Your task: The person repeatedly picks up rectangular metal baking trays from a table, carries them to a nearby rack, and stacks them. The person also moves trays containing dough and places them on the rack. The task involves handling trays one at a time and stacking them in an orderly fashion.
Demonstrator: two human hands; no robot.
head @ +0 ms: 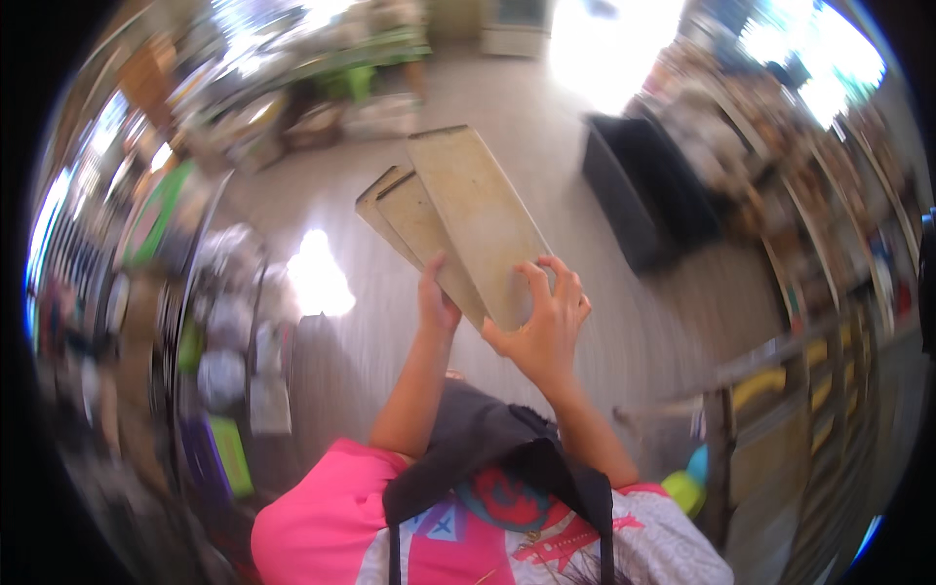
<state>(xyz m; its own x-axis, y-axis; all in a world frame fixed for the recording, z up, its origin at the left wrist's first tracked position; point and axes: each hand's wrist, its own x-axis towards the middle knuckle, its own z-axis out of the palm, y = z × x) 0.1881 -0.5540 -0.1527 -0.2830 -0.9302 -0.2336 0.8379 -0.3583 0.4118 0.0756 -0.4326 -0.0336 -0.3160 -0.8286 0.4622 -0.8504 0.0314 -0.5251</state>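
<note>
Three long cream-coloured flat pieces, like boards or shallow trays, are fanned out in front of me; their material is hard to tell. My left hand (440, 298) supports the lower pieces at their near left edge, thumb on top and fingers hidden underneath. The top piece (479, 212) overlaps the middle piece (418, 219), and the lowest piece (380, 194) juts out at the left. With thumb and fingers spread over its near end, my right hand (548, 318) grips the top piece. All three are held above the floor, their far ends pointing away from me.
A dark rectangular bin (651, 190) stands on the wood-look floor (504, 80) ahead on the right. Blurred, filled shelves (819, 197) line the right side. On the left are a rack with plastic-wrapped goods (227, 322) and a loaded table with a green edge (351, 55).
</note>
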